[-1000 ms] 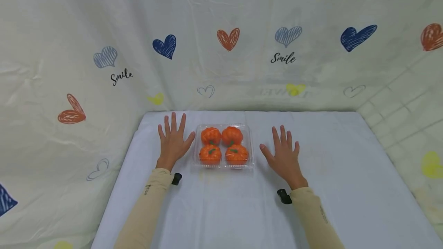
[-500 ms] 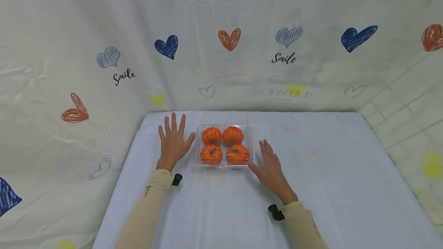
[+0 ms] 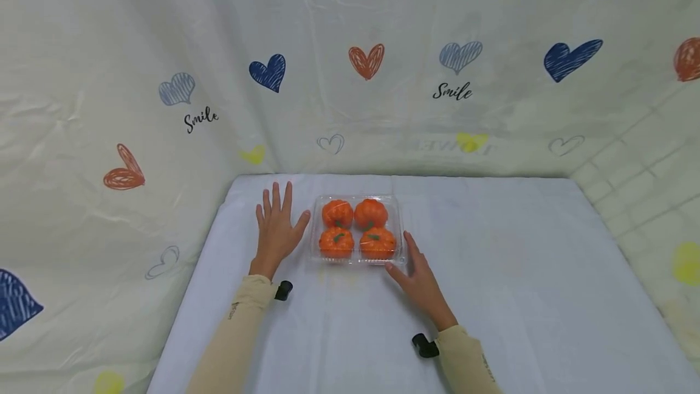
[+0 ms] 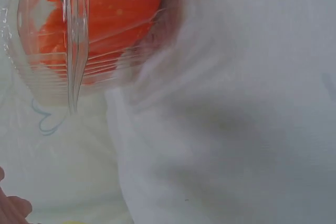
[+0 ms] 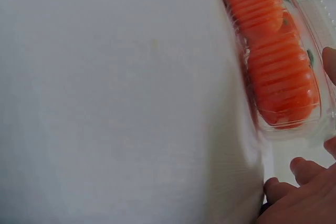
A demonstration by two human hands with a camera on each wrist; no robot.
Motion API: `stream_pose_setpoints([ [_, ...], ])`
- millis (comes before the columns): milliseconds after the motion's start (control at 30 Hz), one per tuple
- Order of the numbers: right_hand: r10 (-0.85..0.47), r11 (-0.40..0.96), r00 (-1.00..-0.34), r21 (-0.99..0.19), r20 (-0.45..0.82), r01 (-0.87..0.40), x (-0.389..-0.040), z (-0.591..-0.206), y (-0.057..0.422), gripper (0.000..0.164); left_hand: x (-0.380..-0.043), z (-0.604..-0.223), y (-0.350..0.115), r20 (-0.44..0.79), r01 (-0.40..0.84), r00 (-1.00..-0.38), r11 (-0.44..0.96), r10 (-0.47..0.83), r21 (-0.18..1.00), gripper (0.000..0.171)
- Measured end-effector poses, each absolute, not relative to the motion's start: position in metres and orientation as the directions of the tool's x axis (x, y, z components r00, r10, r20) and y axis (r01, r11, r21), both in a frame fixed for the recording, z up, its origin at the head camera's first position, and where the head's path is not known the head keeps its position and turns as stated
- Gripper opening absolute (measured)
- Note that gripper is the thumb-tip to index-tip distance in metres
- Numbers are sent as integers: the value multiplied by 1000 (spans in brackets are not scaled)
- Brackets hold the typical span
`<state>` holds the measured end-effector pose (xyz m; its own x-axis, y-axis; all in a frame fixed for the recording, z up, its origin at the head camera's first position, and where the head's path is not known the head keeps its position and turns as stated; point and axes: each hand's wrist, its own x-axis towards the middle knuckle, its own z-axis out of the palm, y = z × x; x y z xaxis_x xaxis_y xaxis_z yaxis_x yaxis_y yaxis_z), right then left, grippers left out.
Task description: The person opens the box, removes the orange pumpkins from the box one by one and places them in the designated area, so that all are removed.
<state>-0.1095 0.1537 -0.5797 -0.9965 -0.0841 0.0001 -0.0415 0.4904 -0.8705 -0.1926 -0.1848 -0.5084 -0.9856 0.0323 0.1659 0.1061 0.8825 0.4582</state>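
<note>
A clear plastic clamshell box [image 3: 356, 258] lies closed near the back of the table, with several orange toy pumpkins [image 3: 377, 243] with green stems inside. Just left of the box, my left hand [image 3: 277, 237] lies flat with its fingers spread. At the front right corner is my right hand [image 3: 422, 284], its thumb by the front edge and its fingers along the right side. Whether it touches the plastic I cannot tell. The right wrist view has the box's ribbed side and orange pumpkins [image 5: 283, 77] close to the thumb.
A white cloth [image 3: 519, 284] covers the table. Behind and at the sides hangs a pale curtain [image 3: 404, 11] printed with hearts and "Smile" words. Each wrist carries a small black camera [image 3: 425, 346].
My right hand has moved left and toward me, up to the box's front right corner, and its fingers have drawn closer together. The left hand and the box have stayed nearly still.
</note>
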Motion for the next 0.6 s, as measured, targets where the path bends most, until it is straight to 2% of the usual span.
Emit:
stream_pose_setpoints([
  [167, -57, 486, -998, -874, -38, 6, -110, -581, 152, 93, -182, -518, -181, 158, 108, -987, 764, 8, 636, 88],
  [367, -44, 485, -996, -874, -72, 42, -110, -585, 151, 93, -154, -546, -170, 87, 81, -996, 464, 8, 882, 86],
  [467, -41, 477, -998, -878, -56, 30, -111, -589, 150, 92, -138, -561, -160, 49, 51, -999, 304, 15, 951, 90],
  [600, -48, 478, -999, -878, -13, -11, -112, -591, 149, 90, -124, -577, -147, 34, 40, -999, 159, 41, 986, 95],
])
